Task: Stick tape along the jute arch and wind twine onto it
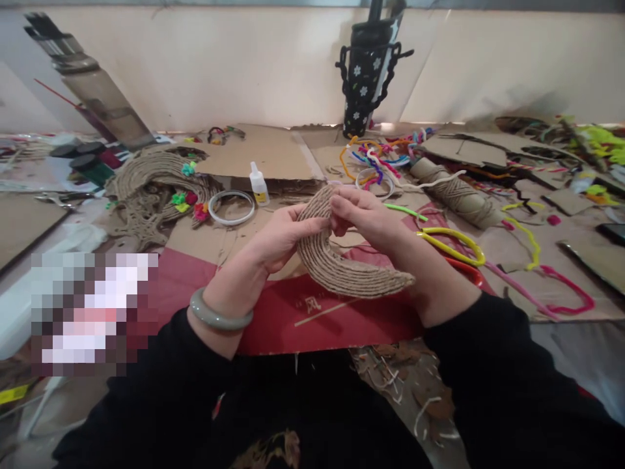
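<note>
1. Twine-wrapped crescent (336,260): a curved, flat form covered in close rows of jute cord, held up over the red sheet (293,312) at the near edge of the surface (512,254). Its lower horn points right and looks fully wrapped; its upper end sits between the two hands.
2. Left hand (278,238): grip closed on the upper left edge of the crescent, thumb on top, fingers curled beneath. A pale bangle (217,316) circles the wrist.
3. Right hand (368,218): fingertips pressed together on the top end of the crescent, pinching the cord there. Whether a loose tail remains is hidden by the fingers.
4. Progress, as a judgement: the winding seems nearly complete, and only the upper tip appears to be in work.
5. Glue bottle (258,184): stands upright beyond the hands, beside a clear ring (232,207).
6. Cord-wrapped pieces (156,182): similar curved shapes with small coloured ornaments lie at far left, apparently finished.
7. Twine spool (456,192): lies on its side at right, among pipe cleaners (452,241) in yellow, pink and other colours.
8. Black patterned bottle (368,78): stands at the back wall.
</note>
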Action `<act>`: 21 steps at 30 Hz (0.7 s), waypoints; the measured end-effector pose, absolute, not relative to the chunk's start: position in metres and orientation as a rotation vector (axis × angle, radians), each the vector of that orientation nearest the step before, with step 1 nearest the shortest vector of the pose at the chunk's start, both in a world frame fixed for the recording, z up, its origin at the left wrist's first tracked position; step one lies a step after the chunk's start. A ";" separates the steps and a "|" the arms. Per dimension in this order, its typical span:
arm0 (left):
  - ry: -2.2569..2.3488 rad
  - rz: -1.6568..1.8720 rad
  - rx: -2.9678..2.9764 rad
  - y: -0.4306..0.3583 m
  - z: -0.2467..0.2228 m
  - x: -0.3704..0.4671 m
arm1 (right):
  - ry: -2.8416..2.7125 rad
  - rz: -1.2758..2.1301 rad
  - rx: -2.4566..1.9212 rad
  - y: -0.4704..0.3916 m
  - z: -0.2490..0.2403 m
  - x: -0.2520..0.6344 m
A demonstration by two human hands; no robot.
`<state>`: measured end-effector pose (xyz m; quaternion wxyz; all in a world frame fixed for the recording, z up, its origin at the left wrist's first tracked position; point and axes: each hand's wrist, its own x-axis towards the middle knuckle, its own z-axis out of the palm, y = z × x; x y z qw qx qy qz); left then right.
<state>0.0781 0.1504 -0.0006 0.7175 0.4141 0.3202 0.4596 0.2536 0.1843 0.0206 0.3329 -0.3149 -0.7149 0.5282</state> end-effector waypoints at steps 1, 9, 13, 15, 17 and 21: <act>0.706 0.998 0.932 0.151 0.000 0.078 | -1.846 1.400 -0.805 0.185 0.017 0.254; 0.900 1.000 0.901 0.153 0.000 0.082 | -1.450 1.451 -0.877 0.189 -0.001 0.260; 0.911 1.008 0.951 0.154 -0.002 0.083 | -1.360 1.454 -0.893 0.189 0.001 0.261; 0.886 1.017 0.977 0.154 -0.003 0.082 | -1.403 1.481 -0.894 0.188 0.001 0.260; 0.862 1.024 0.989 0.155 -0.004 0.081 | -1.455 1.512 -0.902 0.186 0.001 0.258; 0.833 1.025 0.984 0.155 -0.005 0.081 | -1.496 1.527 -0.884 0.183 -0.001 0.255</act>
